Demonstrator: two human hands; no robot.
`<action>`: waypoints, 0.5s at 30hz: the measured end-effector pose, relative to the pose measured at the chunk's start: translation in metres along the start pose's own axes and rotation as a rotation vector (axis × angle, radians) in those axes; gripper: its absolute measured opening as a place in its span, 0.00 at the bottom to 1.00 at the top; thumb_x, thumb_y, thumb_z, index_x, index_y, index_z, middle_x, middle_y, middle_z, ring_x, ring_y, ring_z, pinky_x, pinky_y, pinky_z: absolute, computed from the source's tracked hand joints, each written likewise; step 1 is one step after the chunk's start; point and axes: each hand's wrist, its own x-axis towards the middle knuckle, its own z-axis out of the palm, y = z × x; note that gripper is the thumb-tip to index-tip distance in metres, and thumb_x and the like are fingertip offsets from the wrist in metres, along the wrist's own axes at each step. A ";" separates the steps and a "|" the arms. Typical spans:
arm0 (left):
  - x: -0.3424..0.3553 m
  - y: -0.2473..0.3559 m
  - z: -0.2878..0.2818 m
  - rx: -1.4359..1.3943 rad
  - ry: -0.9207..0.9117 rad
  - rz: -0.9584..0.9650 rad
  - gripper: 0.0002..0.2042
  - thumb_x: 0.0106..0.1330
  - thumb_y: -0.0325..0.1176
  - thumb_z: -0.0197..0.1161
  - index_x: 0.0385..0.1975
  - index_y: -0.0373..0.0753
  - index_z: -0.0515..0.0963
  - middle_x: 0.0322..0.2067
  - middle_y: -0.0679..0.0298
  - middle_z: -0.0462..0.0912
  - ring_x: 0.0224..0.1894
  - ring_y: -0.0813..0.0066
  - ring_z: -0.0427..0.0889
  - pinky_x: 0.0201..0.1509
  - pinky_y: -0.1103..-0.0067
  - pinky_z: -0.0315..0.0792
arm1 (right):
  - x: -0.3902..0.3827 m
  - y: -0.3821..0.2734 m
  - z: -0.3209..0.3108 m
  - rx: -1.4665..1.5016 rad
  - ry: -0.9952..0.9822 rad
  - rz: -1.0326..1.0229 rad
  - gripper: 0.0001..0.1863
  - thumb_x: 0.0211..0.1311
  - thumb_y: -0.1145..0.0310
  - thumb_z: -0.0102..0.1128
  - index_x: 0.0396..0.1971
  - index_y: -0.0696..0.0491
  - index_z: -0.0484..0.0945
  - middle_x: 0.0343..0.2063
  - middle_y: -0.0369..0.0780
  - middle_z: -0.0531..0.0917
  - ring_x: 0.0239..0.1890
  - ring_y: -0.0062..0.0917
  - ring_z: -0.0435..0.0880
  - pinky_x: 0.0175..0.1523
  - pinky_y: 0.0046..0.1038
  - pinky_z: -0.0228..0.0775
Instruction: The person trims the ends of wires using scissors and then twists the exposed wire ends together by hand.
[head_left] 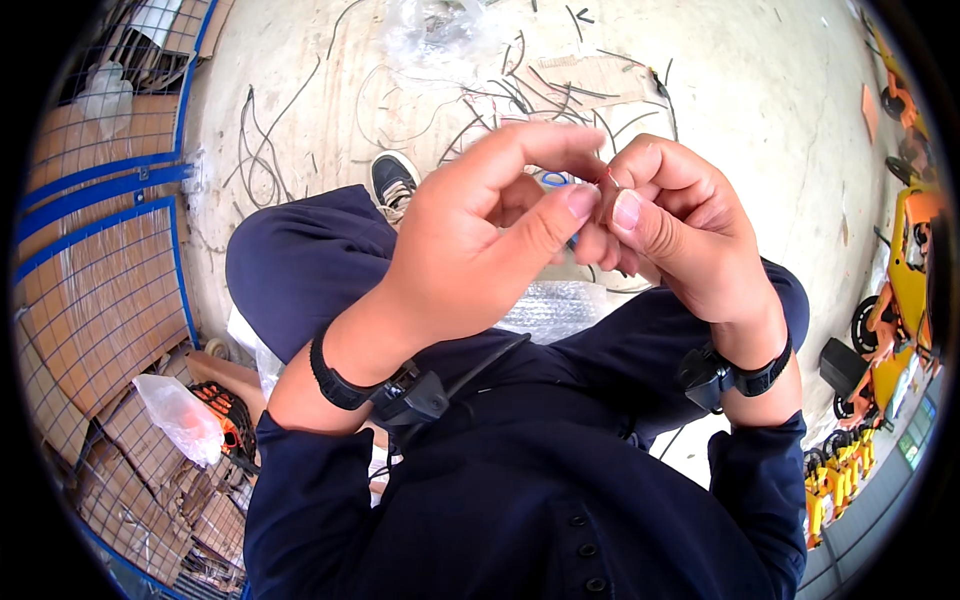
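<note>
My right hand (690, 225) pinches a thin red wire (613, 178) between thumb and forefinger, in front of my lap. Close against it, my left hand (480, 225) is closed, with its thumb and fingers curled toward the same spot. A blue loop (555, 180) shows behind the left thumb, and what it belongs to is mostly hidden by the fingers. Whether the left fingertips also grip the wire cannot be made out. Dark bands with small black devices sit on both my wrists.
Cut pieces of black cable (520, 95) and loose wires lie scattered on the pale floor ahead. Clear plastic film (435, 30) lies beyond them. At the left stands a blue wire-mesh cage (110, 190) holding cardboard; yellow and orange wheeled machines (905, 290) line the right.
</note>
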 end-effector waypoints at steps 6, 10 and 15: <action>0.004 -0.008 -0.009 0.529 0.005 0.286 0.05 0.63 0.23 0.61 0.38 0.35 0.79 0.29 0.65 0.79 0.28 0.83 0.76 0.30 0.86 0.68 | -0.003 0.003 -0.007 -0.017 0.026 -0.023 0.07 0.68 0.69 0.55 0.38 0.58 0.76 0.23 0.33 0.79 0.26 0.12 0.74 0.32 0.15 0.65; 0.009 -0.008 -0.012 0.700 -0.048 0.477 0.04 0.60 0.22 0.62 0.34 0.35 0.79 0.30 0.63 0.78 0.31 0.77 0.75 0.32 0.83 0.67 | -0.005 -0.008 -0.007 0.011 0.019 0.107 0.07 0.67 0.70 0.55 0.38 0.58 0.77 0.22 0.31 0.78 0.25 0.10 0.72 0.31 0.14 0.63; 0.012 0.004 -0.017 0.890 -0.115 0.536 0.02 0.62 0.25 0.62 0.32 0.35 0.78 0.29 0.64 0.77 0.30 0.76 0.73 0.31 0.83 0.65 | -0.009 -0.008 -0.006 -0.061 0.044 0.069 0.07 0.67 0.71 0.54 0.36 0.58 0.78 0.21 0.28 0.76 0.23 0.07 0.67 0.27 0.13 0.56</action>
